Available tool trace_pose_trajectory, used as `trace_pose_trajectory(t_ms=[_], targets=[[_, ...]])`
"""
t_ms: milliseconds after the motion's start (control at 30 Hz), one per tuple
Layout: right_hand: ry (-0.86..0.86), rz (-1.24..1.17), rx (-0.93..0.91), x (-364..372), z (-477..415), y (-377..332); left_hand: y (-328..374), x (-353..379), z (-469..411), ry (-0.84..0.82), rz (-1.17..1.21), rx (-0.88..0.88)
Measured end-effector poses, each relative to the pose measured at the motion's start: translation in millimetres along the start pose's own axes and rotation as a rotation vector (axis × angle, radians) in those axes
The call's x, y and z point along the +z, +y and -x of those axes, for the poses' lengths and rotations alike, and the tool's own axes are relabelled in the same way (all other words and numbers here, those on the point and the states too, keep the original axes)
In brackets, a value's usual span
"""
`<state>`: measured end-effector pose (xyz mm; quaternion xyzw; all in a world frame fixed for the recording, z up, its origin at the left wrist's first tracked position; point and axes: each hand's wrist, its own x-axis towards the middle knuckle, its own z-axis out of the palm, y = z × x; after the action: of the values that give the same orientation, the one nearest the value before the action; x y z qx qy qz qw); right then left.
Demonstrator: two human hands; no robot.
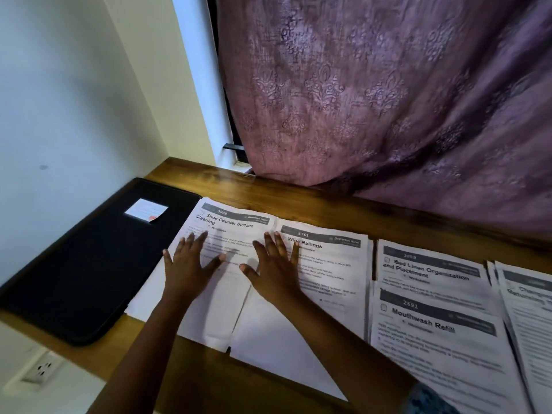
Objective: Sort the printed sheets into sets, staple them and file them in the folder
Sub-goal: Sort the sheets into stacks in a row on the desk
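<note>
overhead, looking down on a brown wooden desk [328,209] set against a white wall, with a heavy mauve patterned curtain [388,100] hanging to its far edge. printed white paper sheets lie in a row across the desk, overlapping at their edges.

the left hand [186,264] lies flat, palm down, fingers straight and spread, on the sheet headed "3089 shoe counter surface cleaning" [236,224]. the right hand [276,273] lies just beside it, equally flat and spread, over the seam where that sheet meets the sheet headed "2761 wipe railings" [328,270]. neither hand holds anything. both forearms cover the lower parts of these pages.

to the right lies a sheet headed "bed linen organization and placement" [430,268], with one headed "2691 mouthwash refill" [433,348] overlapping its lower part. a further sheet [528,318] at the right edge is too blurred to read. small print in the header bars reads "dexterous hand".

a flat black folder with rounded corners [89,264] lies closed at the desk's left end, just beside the first sheet. a small white label [146,210] on its cover is illegible. a white wall socket [41,370] sits below the desk.
</note>
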<state>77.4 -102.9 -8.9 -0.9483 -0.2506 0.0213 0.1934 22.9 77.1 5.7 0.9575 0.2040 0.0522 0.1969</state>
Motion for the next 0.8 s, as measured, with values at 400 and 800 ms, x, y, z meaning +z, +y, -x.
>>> trace_pose_trajectory(t_ms=[400, 800], targets=[[0.337, -0.201, 0.301, -81, 186, 171, 220, 107, 146, -0.052, 0.344, 0.561], [0.239, 0.041, 0.546, -94, 249, 241, 249, 167, 176, -0.097, 0.108, 0.687]])
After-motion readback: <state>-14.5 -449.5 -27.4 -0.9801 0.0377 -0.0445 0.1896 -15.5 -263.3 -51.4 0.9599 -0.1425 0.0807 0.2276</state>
